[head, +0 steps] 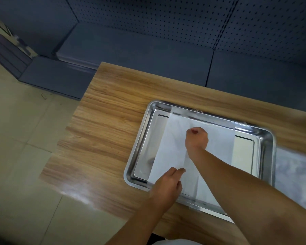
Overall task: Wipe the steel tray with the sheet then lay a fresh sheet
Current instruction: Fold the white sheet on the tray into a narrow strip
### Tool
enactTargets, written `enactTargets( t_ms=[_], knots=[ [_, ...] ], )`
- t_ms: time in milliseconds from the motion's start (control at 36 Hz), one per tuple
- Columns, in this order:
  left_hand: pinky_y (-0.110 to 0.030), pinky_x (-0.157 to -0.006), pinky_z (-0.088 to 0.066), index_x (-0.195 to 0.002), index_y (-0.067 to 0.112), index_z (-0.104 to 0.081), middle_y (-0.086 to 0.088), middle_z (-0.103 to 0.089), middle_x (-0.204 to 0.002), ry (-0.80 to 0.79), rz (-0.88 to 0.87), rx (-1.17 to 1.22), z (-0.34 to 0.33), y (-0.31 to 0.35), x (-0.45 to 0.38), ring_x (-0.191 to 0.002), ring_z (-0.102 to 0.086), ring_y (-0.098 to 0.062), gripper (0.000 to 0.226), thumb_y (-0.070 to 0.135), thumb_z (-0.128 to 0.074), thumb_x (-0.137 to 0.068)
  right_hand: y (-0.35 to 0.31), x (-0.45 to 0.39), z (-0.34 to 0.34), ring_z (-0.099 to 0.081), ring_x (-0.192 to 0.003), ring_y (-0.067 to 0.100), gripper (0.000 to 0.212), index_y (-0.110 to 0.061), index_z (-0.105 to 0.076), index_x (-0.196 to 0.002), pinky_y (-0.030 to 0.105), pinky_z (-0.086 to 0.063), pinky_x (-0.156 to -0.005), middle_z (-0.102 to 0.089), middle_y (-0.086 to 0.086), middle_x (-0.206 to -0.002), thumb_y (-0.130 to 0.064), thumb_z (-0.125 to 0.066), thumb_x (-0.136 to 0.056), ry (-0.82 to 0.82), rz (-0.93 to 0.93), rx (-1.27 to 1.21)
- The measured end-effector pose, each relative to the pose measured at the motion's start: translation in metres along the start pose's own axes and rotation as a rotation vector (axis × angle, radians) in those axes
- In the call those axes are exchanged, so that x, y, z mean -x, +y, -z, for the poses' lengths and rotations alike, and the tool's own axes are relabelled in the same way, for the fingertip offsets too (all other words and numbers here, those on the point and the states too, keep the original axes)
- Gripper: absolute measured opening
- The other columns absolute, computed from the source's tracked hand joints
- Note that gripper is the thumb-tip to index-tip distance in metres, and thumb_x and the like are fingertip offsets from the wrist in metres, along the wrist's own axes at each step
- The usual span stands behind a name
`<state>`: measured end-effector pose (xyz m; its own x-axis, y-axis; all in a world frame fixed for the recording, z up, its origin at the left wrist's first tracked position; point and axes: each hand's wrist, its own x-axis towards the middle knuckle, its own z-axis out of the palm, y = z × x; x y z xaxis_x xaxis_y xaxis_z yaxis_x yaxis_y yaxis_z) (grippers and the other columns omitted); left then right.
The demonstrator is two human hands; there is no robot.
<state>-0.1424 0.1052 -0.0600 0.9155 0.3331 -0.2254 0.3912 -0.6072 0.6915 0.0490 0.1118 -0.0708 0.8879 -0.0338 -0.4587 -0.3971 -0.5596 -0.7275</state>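
My right hand (196,137) is curled into a loose fist, pressing down on the white sheet (168,147) near the middle of the steel tray (141,138); I cannot tell whether its fingers pinch the paper or only push on it. My left hand (168,184) rests at the near edge of the sheet, fingers narrow and mostly flat, touching its near corner. The tray sits on the wooden table (104,121), toward its right side. The sheet runs from the far rim to the near rim, leaving bare steel on the left and right. Whether this is wiping or laying, I cannot say for sure; it lies flat, so I judge laying. Just right of the tray lies something pale and blurred (297,175), possibly another sheet.
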Motion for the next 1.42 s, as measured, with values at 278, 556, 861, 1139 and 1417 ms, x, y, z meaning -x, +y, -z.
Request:
enactTargets(
  t_ms=[278, 556, 861, 1139, 1417],
  knots=[
    [-0.024, -0.086, -0.054, -0.136, 0.029, -0.049, 0.002, -0.062, -0.114, -0.087, 0.089, 0.019, -0.013, 0.005, -0.009, -0.090, -0.063, -0.014, 0.042, 0.017, -0.054, -0.096, 0.004, -0.016, 0.016, -0.055, -0.061, 0.008, 0.012, -0.020, -0.066, -0.085, 0.017, -0.040, -0.054, -0.058, -0.010, -0.069, -0.012, -0.058, -0.089, 0.005, -0.051, 0.003],
    [-0.025, -0.089, -0.052, -0.123, 0.022, -0.061, 0.001, -0.062, -0.122, -0.161, 0.097, -0.063, -0.020, 0.014, -0.017, -0.096, -0.066, -0.017, 0.026, 0.020, -0.055, -0.097, 0.009, -0.023, 0.020, -0.056, -0.062, 0.012, 0.012, -0.020, -0.067, -0.087, 0.021, -0.047, -0.061, -0.060, -0.006, -0.073, -0.013, -0.059, -0.091, 0.017, -0.037, 0.053],
    [-0.026, -0.093, -0.051, -0.124, 0.021, -0.062, 0.000, -0.062, -0.124, -0.210, 0.114, -0.074, -0.026, 0.013, -0.022, -0.097, -0.066, -0.018, 0.027, 0.018, -0.056, -0.098, 0.010, -0.029, 0.023, -0.054, -0.060, 0.012, 0.015, -0.023, -0.064, -0.083, 0.022, -0.043, -0.057, -0.056, -0.008, -0.068, -0.012, -0.057, -0.091, 0.025, -0.083, 0.089],
    [-0.025, -0.094, -0.053, -0.130, 0.030, -0.058, 0.007, -0.064, -0.121, -0.282, 0.239, 0.162, -0.027, 0.004, -0.017, -0.098, -0.062, -0.012, 0.034, 0.036, -0.056, -0.096, 0.014, -0.032, 0.028, -0.054, -0.061, 0.009, 0.011, -0.023, -0.064, -0.080, 0.022, -0.041, -0.054, -0.057, -0.011, -0.068, -0.015, -0.062, -0.089, 0.021, -0.046, 0.094],
    [-0.016, -0.053, -0.049, -0.101, 0.003, -0.069, -0.009, -0.067, -0.084, 0.186, 0.592, 0.878, 0.047, -0.023, -0.075, -0.059, -0.063, -0.007, 0.021, -0.009, -0.055, -0.091, 0.030, 0.013, 0.039, -0.062, -0.070, 0.019, 0.012, -0.015, -0.066, -0.081, 0.025, -0.046, -0.060, -0.065, -0.001, -0.074, -0.022, -0.060, -0.090, -0.112, 0.051, 0.133]
  ],
)
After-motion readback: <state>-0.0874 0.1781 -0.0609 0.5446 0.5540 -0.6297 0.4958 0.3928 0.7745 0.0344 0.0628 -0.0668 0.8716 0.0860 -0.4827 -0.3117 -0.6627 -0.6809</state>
